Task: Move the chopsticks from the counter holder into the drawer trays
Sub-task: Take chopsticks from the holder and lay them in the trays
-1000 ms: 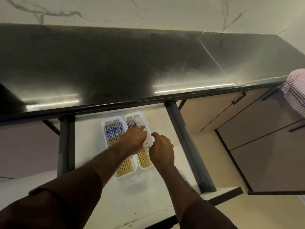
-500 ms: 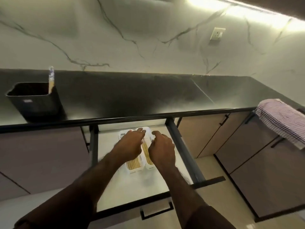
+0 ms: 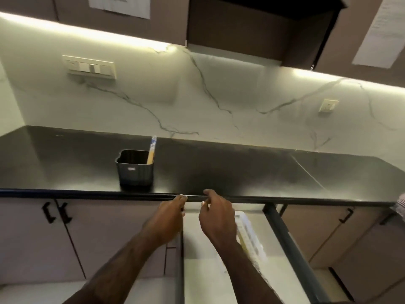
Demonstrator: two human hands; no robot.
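A dark square holder [image 3: 134, 170] stands on the black counter [image 3: 241, 172] near its front edge, with a chopstick [image 3: 152, 151] with a blue-and-white top leaning in its right corner. Both hands are raised in front of the counter edge, above the open drawer [image 3: 210, 270]. My left hand [image 3: 166, 220] has loosely curled fingers and holds nothing. My right hand [image 3: 217, 218] is empty too, fingers bent and apart. A white tray [image 3: 249, 235] lies in the drawer, partly hidden behind my right forearm; its contents are blurred.
The drawer's dark right rail [image 3: 287, 244] runs toward me. Closed cabinet doors with black handles [image 3: 47, 212] flank the drawer. A switch plate [image 3: 89, 66] and a socket [image 3: 328, 105] sit on the marble backsplash. A striped cloth [image 3: 400, 205] shows at the right edge.
Both hands have lifted out of the drawer trays up to the counter edge. The view has tilted up and swung left, bringing the holder toward the middle.
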